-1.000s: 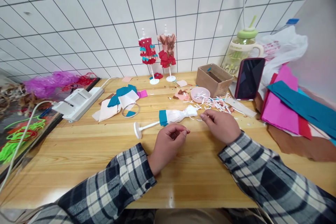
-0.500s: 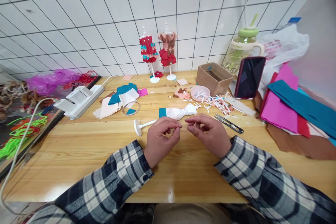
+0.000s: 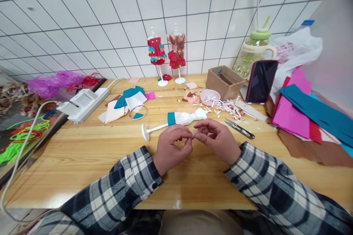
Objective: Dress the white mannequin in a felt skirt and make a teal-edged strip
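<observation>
My left hand [image 3: 174,147] is closed in a pinch above the table, thumb and forefinger pressed together. Its fingertips meet those of my right hand [image 3: 217,140], also pinched. Whatever lies between them is too small to make out. Just beyond my hands a miniature dress form [image 3: 187,117] lies on its side, dressed in white paper with a teal band; its round base points left. A pair of thread snips [image 3: 240,129] rests to the right of my right hand.
Two dressed miniature forms [image 3: 157,53] stand by the wall. A pink bowl [image 3: 210,102], paper scraps [image 3: 230,110], a cardboard box [image 3: 224,84] and a phone [image 3: 261,80] are at the back right. Coloured crepe paper [image 3: 295,114] lies right; a power strip [image 3: 87,104] lies left.
My hands have come together: the fingertips were slightly apart and now touch. The left hand has shifted a little to the right. The dress form and snips stay where they were.
</observation>
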The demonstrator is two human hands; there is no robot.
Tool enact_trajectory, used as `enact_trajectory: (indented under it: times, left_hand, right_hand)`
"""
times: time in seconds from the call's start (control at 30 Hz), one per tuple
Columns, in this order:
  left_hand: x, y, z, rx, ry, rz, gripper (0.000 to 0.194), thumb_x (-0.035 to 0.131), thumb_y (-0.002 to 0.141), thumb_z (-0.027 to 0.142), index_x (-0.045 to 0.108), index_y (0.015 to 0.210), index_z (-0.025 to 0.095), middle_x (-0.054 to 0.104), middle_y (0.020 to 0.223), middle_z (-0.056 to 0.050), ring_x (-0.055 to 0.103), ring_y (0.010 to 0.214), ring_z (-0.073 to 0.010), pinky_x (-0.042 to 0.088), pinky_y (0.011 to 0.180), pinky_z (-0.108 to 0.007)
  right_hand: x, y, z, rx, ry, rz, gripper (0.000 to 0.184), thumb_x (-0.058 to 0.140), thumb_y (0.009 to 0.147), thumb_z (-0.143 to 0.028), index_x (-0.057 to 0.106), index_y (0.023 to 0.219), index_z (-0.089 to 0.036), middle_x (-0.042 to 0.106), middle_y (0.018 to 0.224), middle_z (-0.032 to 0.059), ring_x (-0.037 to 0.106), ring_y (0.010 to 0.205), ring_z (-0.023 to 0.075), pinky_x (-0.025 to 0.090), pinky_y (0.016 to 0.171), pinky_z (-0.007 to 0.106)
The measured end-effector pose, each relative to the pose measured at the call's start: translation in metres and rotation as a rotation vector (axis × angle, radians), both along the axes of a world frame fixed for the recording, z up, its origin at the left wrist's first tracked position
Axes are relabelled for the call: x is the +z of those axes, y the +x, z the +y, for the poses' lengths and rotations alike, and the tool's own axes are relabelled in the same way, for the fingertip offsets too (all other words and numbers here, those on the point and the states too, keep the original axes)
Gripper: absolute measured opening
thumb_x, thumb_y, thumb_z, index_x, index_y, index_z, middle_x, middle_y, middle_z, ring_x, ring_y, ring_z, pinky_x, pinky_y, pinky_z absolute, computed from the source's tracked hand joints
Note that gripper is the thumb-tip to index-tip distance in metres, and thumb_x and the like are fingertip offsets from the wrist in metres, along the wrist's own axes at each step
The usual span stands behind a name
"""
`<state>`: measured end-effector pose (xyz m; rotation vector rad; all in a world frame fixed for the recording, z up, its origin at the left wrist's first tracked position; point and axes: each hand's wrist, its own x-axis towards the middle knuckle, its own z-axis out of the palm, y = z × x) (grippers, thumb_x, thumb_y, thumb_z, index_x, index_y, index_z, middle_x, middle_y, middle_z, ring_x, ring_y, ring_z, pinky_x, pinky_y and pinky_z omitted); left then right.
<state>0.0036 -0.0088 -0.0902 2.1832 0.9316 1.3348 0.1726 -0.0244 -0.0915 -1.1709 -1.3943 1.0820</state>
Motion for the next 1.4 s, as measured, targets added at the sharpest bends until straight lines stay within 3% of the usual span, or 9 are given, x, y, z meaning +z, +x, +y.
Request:
enact_trajectory:
  times: [0.27,0.5,0.8,1.0,1.17,1.27,1.4]
  left_hand:
    - [0.0,0.0,0.0,0.01,-0.029,-0.011,0.013,0.058,0.068,0.005,0.062,0.071,0.018,0.066,0.075,-0.003,0.057,0.064,-0.0104,0.044,0.053,-0.02]
    - [0.001,-0.001,0.001,-0.005,-0.041,0.01,0.015,0.057,0.068,0.006,0.064,0.073,0.018,0.067,0.077,-0.003,0.06,0.068,-0.0125,0.046,0.055,-0.022]
    - [0.0,0.001,0.002,-0.021,-0.043,0.086,0.011,0.059,0.071,0.008,0.061,0.071,0.018,0.066,0.076,-0.002,0.06,0.069,-0.0126,0.046,0.057,-0.023]
    - [0.013,-0.032,0.025,0.074,0.107,0.468,0.006,0.063,0.079,0.022,0.068,0.075,0.02,0.069,0.088,-0.005,0.059,0.081,-0.0188,0.045,0.076,-0.035]
    - [0.013,-0.051,0.033,0.221,0.245,0.642,0.012,0.069,0.078,0.035,0.072,0.086,0.026,0.066,0.1,-0.005,0.053,0.09,-0.0236,0.039,0.08,-0.04]
    - [0.008,-0.047,0.032,0.248,0.24,0.69,0.015,0.071,0.076,0.038,0.071,0.085,0.026,0.065,0.101,-0.005,0.05,0.094,-0.0249,0.036,0.08,-0.041]
    - [0.004,-0.041,0.032,0.311,0.215,0.68,0.015,0.07,0.077,0.038,0.069,0.085,0.025,0.065,0.102,-0.006,0.049,0.095,-0.026,0.031,0.082,-0.043]
  right_hand:
    - [0.0,0.0,0.0,0.027,0.005,-0.147,0.023,0.067,0.075,-0.041,0.068,0.077,-0.018,0.067,0.069,0.0031,0.05,0.053,0.0112,0.039,0.046,0.024]
    - [0.0,0.003,0.002,0.086,-0.016,-0.102,0.025,0.068,0.076,-0.039,0.069,0.089,-0.018,0.067,0.075,0.0035,0.05,0.054,0.0108,0.041,0.048,0.024]
    - [0.0,0.002,0.001,0.06,0.053,-0.23,0.013,0.064,0.077,-0.03,0.065,0.076,-0.018,0.063,0.066,-0.0001,0.049,0.054,0.0105,0.04,0.049,0.023]
    - [-0.008,0.009,0.006,-0.058,0.183,-0.299,0.015,0.061,0.083,-0.032,0.068,0.078,-0.019,0.063,0.072,0.0025,0.053,0.062,0.0133,0.042,0.052,0.025]
    - [-0.022,0.012,0.034,-0.155,0.49,-0.48,0.014,0.062,0.085,-0.031,0.075,0.087,-0.027,0.064,0.086,0.0047,0.058,0.077,0.0173,0.047,0.068,0.032]
    - [-0.027,0.006,0.052,-0.1,0.65,-0.624,0.014,0.063,0.085,-0.031,0.076,0.088,-0.032,0.065,0.09,0.0037,0.056,0.08,0.0178,0.045,0.077,0.035]
    - [-0.028,0.002,0.064,0.013,0.729,-0.718,0.011,0.065,0.084,-0.032,0.076,0.085,-0.033,0.066,0.105,0.0038,0.055,0.096,0.0217,0.042,0.088,0.04]
